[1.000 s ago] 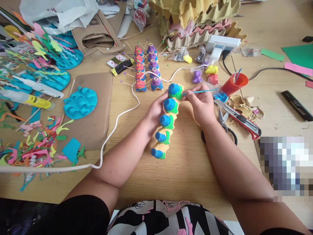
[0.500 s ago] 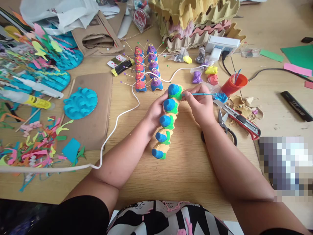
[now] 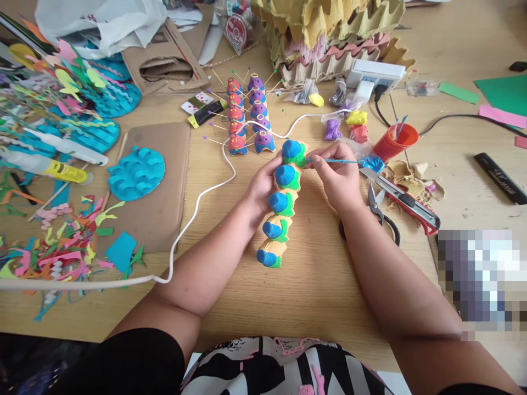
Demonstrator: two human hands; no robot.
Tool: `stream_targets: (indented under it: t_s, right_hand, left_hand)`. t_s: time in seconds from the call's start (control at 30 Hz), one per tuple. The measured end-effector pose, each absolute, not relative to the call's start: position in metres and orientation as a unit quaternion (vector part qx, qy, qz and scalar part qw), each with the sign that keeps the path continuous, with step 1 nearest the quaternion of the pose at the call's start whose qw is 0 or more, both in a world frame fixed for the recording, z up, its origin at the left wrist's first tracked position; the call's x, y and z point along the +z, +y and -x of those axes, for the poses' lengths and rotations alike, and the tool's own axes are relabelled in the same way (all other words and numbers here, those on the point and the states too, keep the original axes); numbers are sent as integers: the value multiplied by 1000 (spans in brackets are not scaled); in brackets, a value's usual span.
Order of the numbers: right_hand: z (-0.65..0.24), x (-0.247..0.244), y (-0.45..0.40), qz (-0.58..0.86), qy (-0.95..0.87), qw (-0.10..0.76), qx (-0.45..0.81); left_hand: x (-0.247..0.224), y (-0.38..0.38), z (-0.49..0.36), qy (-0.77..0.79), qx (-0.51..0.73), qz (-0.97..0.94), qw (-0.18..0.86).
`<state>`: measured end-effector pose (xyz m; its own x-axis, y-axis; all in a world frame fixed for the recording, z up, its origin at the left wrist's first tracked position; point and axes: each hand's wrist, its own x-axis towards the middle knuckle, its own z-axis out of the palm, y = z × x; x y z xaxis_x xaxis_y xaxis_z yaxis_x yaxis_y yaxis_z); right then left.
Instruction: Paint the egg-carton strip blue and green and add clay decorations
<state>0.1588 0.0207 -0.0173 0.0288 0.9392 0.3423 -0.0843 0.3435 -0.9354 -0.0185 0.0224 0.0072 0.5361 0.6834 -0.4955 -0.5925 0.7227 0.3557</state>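
Observation:
My left hand (image 3: 265,184) is closed around the upper left side of an egg carton strip (image 3: 284,203), its fingers partly hidden behind it. The strip is a row of several cups with blue clay tops and green clay on their right sides; bare yellowish carton shows between. Pinched in my right hand (image 3: 341,173) is a thin blue clay tool (image 3: 337,161), held level. Its tip meets the green clay on the farthest cup. Beyond the strip stand a red-topped caterpillar row (image 3: 236,144) and a purple-topped one (image 3: 263,141) with pins stuck in them.
A white cable (image 3: 197,203) crosses the table on the left. To the right lie scissors (image 3: 376,206), a utility knife (image 3: 405,203) and an orange cup (image 3: 397,141). Stacked egg trays (image 3: 329,33) stand behind. Paper scraps (image 3: 61,241) and a cardboard sheet (image 3: 152,219) are at left.
The blue tool's outer end has dipped slightly while its tip stays at the farthest cup. Both hands and the strip are nearly where they were.

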Motion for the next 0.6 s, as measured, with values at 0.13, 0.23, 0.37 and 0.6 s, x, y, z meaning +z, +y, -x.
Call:
stream_targets:
  t_s: [0.13, 0.23, 0.37, 0.6]
  right_hand:
    - [-158, -16, 20, 397, -547, 599, 429]
    - [-159, -16, 20, 400, -547, 598, 428]
    - [-159, -17, 20, 392, -551, 595, 435]
    - [-160, -17, 21, 376, -541, 604, 448]
  left_hand:
    - [12, 21, 19, 311, 364, -67, 875]
    - [12, 21, 19, 324, 358, -50, 874]
    - [11, 21, 18, 322, 362, -45, 874]
    - [12, 21, 17, 335, 353, -55, 872]
